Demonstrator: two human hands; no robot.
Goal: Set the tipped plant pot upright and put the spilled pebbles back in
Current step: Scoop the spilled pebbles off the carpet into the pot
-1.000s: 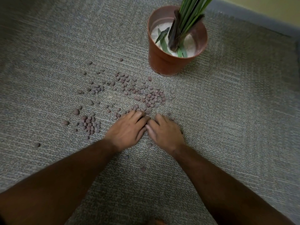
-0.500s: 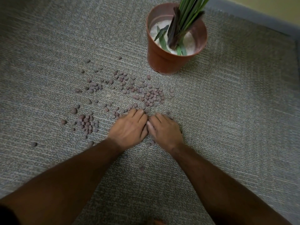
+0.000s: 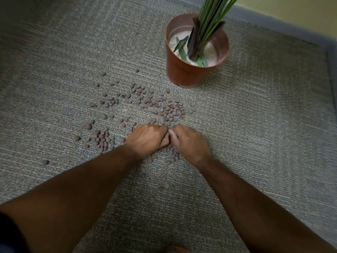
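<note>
A terracotta plant pot (image 3: 184, 73) stands upright on the carpet at the upper right, with green stalks and a pale filling inside. Brown pebbles (image 3: 169, 112) lie scattered over the carpet in front of it, with a smaller heap (image 3: 101, 139) to the left. My left hand (image 3: 147, 138) and my right hand (image 3: 189, 140) rest side by side on the carpet below the scatter, fingers curled inward and touching at the tips. Both are cupped over a small pile of pebbles (image 3: 171, 154) that shows between and under the palms.
Grey-green carpet (image 3: 264, 134) covers the floor. A grey baseboard (image 3: 291, 31) and a yellow wall run along the top right. One stray pebble (image 3: 45, 162) lies far left, and another pebble (image 3: 161, 188) lies between my forearms.
My fingers have curled from flat on the carpet into cupped fists, raking pebbles together under the palms. The view has shifted slightly, and the pot sits lower in the frame.
</note>
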